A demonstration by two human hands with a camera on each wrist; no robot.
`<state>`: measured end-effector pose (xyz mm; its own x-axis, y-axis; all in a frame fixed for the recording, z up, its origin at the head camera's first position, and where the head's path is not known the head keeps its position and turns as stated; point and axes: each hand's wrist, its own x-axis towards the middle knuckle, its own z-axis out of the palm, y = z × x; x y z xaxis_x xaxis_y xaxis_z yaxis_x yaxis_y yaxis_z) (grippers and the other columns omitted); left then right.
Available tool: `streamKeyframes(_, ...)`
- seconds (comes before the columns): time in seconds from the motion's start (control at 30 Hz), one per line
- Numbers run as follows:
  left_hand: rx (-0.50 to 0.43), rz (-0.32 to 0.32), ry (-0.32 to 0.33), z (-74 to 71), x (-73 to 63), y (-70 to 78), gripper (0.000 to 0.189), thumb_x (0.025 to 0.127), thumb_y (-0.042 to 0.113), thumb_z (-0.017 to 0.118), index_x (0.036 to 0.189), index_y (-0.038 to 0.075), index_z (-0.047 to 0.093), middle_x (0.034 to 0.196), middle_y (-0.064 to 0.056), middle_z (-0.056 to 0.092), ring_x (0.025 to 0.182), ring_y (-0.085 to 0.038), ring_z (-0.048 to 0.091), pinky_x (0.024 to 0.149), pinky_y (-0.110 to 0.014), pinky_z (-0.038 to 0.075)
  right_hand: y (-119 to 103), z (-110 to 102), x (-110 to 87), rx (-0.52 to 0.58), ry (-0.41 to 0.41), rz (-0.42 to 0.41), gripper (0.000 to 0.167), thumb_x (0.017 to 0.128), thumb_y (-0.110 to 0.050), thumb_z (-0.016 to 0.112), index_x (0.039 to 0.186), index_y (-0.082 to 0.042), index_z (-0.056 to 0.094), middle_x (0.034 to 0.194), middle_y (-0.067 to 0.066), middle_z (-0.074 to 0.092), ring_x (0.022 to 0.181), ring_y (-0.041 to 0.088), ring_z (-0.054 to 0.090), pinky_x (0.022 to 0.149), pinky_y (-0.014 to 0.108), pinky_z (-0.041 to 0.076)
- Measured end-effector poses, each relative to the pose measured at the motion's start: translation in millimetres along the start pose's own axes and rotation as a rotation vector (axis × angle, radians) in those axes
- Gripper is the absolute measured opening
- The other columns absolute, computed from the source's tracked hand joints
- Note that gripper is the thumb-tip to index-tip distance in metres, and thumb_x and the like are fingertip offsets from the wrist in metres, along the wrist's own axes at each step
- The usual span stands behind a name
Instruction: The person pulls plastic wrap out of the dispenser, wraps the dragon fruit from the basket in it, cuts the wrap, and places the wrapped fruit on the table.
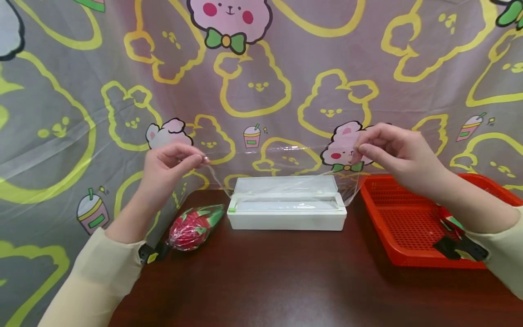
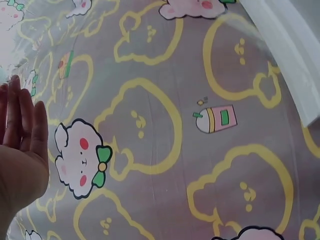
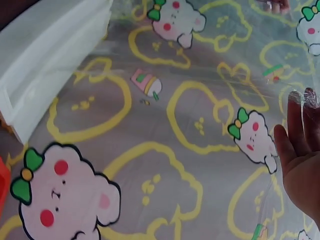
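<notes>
A sheet of clear cling film [image 1: 286, 159] rises from a white cling film dispenser [image 1: 286, 221], whose lid [image 1: 286, 183] is tipped back. My left hand [image 1: 167, 170] pinches the film's left corner between thumb and fingers, above and left of the dispenser. At the opposite corner, above and right of it, my right hand [image 1: 396, 154] pinches the film. In the right wrist view, film clings over the fingertips [image 3: 295, 97]. Left of the dispenser, below my left hand, lies a film-wrapped dragon fruit [image 1: 189, 231].
A red plastic basket [image 1: 388, 236] stands on the right under my right forearm, with a red and green item [image 1: 451, 221] partly hidden in it. Behind the dark brown table [image 1: 282, 277] hangs a patterned cloth [image 1: 261, 95].
</notes>
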<state>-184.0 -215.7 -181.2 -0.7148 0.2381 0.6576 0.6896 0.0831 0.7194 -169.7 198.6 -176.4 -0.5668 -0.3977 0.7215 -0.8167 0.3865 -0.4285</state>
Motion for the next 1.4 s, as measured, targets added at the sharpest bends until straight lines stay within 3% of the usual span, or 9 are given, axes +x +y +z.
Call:
streamKeyframes(0.17,-0.013,-0.015,-0.011,4.0,-13.4,5.1,0.017,0.092,-0.007,0.058,0.090,0.003,0.071,0.095,-0.009,0.071,0.092,-0.023,0.064,0.081,-0.029,0.052,-4,6,-14.0,0.083,-0.036,0.003,0.023,0.086,0.020,0.057,0.099,0.002,0.063,0.082,0.005,0.067,0.069,0.014,0.064,0.071,0.016,0.052)
streamKeyframes(0.43,-0.090,0.096,-0.060,6.3,-33.8,6.0,0.017,0.091,-0.010,0.056,0.090,-0.001,0.070,0.101,-0.011,0.069,0.104,-0.026,0.059,0.085,-0.029,0.050,-6,14,-32.1,0.258,-0.105,-0.015,0.026,0.087,0.019,0.057,0.100,-0.002,0.064,0.079,0.006,0.066,0.065,0.015,0.060,0.059,0.020,0.051)
streamKeyframes(0.77,-0.145,0.045,-0.175,6.4,-66.1,-0.7,0.024,0.091,-0.013,0.052,0.093,0.003,0.069,0.087,-0.008,0.073,0.082,-0.020,0.070,0.076,-0.027,0.055,-3,26,-58.6,0.411,-0.195,-0.020,0.032,0.084,0.022,0.057,0.102,-0.004,0.064,0.084,0.006,0.065,0.068,0.016,0.061,0.060,0.024,0.053)
streamKeyframes(0.9,-0.175,0.049,-0.215,9.5,-78.6,-9.4,0.024,0.090,-0.017,0.052,0.095,0.000,0.068,0.085,-0.009,0.072,0.076,-0.020,0.070,0.072,-0.029,0.056,-2,31,-71.2,0.401,-0.218,0.012,0.034,0.084,0.021,0.058,0.103,-0.006,0.065,0.083,0.004,0.066,0.065,0.016,0.059,0.056,0.027,0.052)
streamKeyframes(1.07,-0.138,-0.043,-0.228,14.8,-88.1,-20.7,0.024,0.091,-0.015,0.052,0.095,0.004,0.067,0.081,-0.008,0.072,0.070,-0.021,0.070,0.067,-0.033,0.058,1,37,-83.1,0.321,-0.214,0.078,0.036,0.083,0.018,0.062,0.103,-0.012,0.067,0.086,0.001,0.067,0.062,0.014,0.058,0.052,0.027,0.051)
streamKeyframes(1.23,-0.116,-0.144,-0.219,18.5,-90.4,-34.3,0.020,0.094,-0.009,0.054,0.095,0.006,0.066,0.081,-0.009,0.071,0.071,-0.023,0.070,0.070,-0.037,0.058,10,44,-88.5,0.323,-0.207,0.092,0.037,0.084,0.018,0.061,0.103,-0.013,0.068,0.091,0.001,0.068,0.063,0.013,0.058,0.053,0.027,0.051)
streamKeyframes(1.4,-0.083,-0.189,-0.224,21.3,-93.8,-47.1,0.012,0.094,-0.005,0.056,0.094,0.003,0.065,0.080,-0.010,0.071,0.071,-0.023,0.069,0.065,-0.032,0.057,17,49,-93.6,0.272,-0.198,0.126,0.033,0.084,0.015,0.064,0.102,-0.013,0.069,0.092,0.000,0.069,0.064,0.013,0.058,0.054,0.027,0.051)
